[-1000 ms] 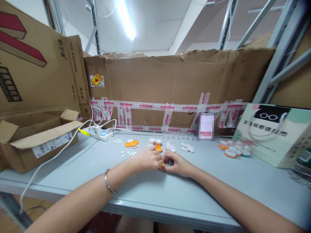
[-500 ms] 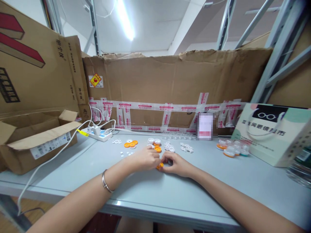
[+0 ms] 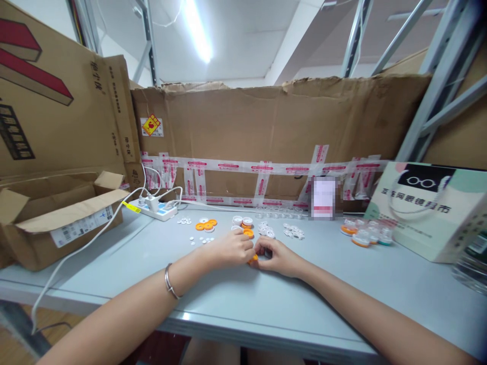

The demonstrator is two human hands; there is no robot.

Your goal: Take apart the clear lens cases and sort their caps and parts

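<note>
Near the middle of the grey table, my right hand [image 3: 279, 257] pinches a small orange round plastic part [image 3: 253, 259] between thumb and fingers. My left hand [image 3: 234, 248] presses in from the other side, its fingers curled down at the part; whatever its fingertips hold is hidden. Just beyond the hands sit white and orange round caps [image 3: 247, 232]. A heap of small white plastic pieces [image 3: 266, 229] lies behind my right hand, with another white group [image 3: 293, 231] to its right. Orange discs [image 3: 206, 224] and tiny white discs [image 3: 205, 240] lie to the left.
Clear-topped assembled pieces [image 3: 367, 233] stand at right, before a paper bag [image 3: 429, 213] and a bottle [image 3: 472, 266]. A power strip [image 3: 158, 208] with white cables and an open carton [image 3: 57, 223] are at left. Cardboard [image 3: 236, 126] walls the back, with a blurred upright card [image 3: 323, 197] against it.
The view has shifted slightly. Both hands stay together at the orange part, with only a slight movement of the left hand and wrist.
</note>
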